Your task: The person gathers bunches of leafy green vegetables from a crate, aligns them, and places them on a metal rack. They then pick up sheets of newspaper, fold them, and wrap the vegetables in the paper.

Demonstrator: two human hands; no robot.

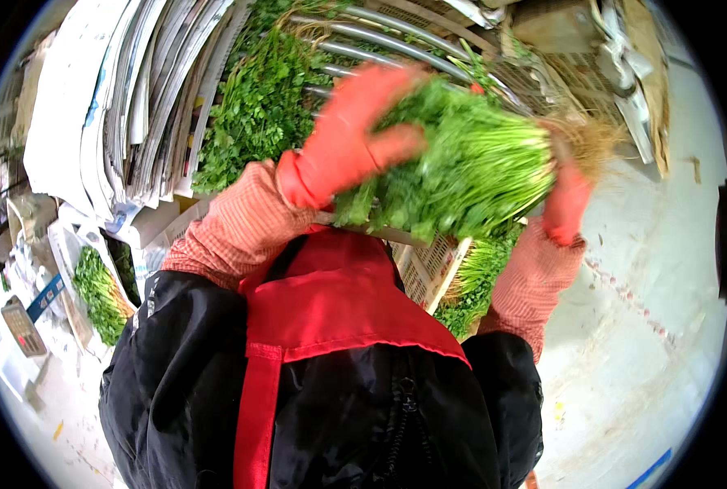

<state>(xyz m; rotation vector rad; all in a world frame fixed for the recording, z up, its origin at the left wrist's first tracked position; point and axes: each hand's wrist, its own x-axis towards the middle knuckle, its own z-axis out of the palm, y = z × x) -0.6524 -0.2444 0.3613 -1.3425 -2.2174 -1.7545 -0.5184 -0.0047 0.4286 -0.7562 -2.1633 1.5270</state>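
A large bunch of leafy green herbs (467, 159), with green stems and brown roots, lies tilted across the view before me. Around its root end is my right hand (568, 189), in a red glove, partly hidden behind the stems and roots. My left hand (363, 134), also red-gloved and blurred, is spread at the leafy end with thumb and fingers apart; whether it touches the leaves I cannot tell. More leafy greens (265, 104) lie on metal bars (394, 43) beyond my left forearm.
A thick stack of newspapers (149, 91) stands at the upper left. Plastic crates (427, 269) are below the bunch, with more rooted greens (482, 275) beside them. A white box of greens (100, 293) is at the left, near a calculator (24, 327). Torn cardboard (638, 79) hangs at the upper right.
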